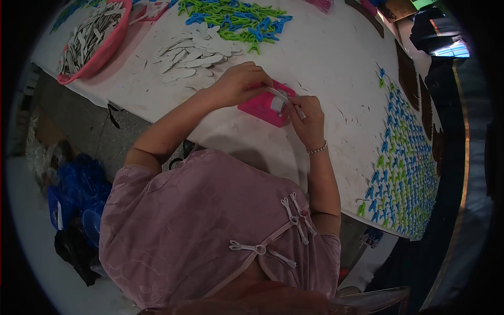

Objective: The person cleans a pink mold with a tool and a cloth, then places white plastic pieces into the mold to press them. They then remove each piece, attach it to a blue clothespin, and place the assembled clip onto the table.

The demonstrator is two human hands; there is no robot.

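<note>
My left hand is closed in a pinch at one end of a thin white strip-like piece. At its other end my right hand, with a beaded bracelet at the wrist, has its fingers closed on the same piece. Both hands are over a bright pink plate or shallow holder on the table. A grey-white block sits on that pink holder, partly covered by the strip. The exact kind of the strip is too small to make out.
A white table bears a pile of flat white pieces, heaped green and blue clothes pegs, and rows of pegs at the right. A pink basin of white pieces stands at left. Blue plastic bags lie below.
</note>
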